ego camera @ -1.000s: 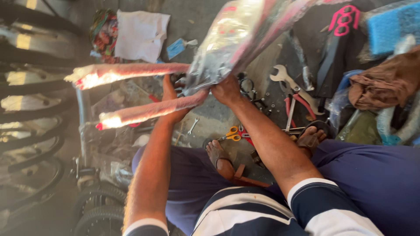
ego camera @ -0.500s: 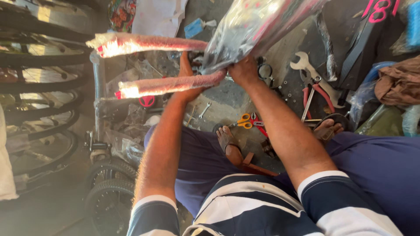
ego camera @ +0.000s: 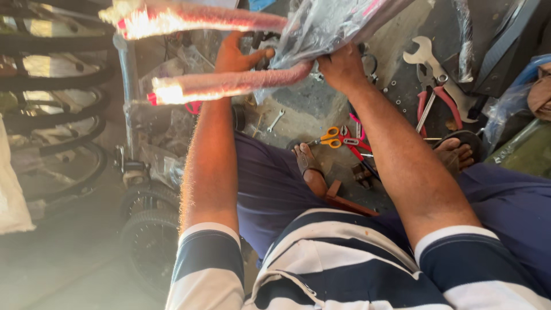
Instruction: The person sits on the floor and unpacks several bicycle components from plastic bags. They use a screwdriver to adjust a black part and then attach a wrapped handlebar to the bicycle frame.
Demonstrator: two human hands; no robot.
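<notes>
Fingers of the left hand (ego camera: 235,54) curl around a plastic-wrapped pink fork (ego camera: 229,83), held up over the floor; the right hand (ego camera: 343,68) clamps the clear wrapping (ego camera: 327,26). Below lie orange scissors (ego camera: 332,136), pliers (ego camera: 430,95) and a wrench (ego camera: 423,53).

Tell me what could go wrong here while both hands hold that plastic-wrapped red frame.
1. The left hand and right hand grip slick clear plastic wrap on the red two-pronged frame; it could slip.
2. If dropped, it may land on the sandalled foot or the orange-handled scissors below.
3. The large steel spanner and red-handled pliers lie loose near the other foot: a tripping hazard.
</notes>
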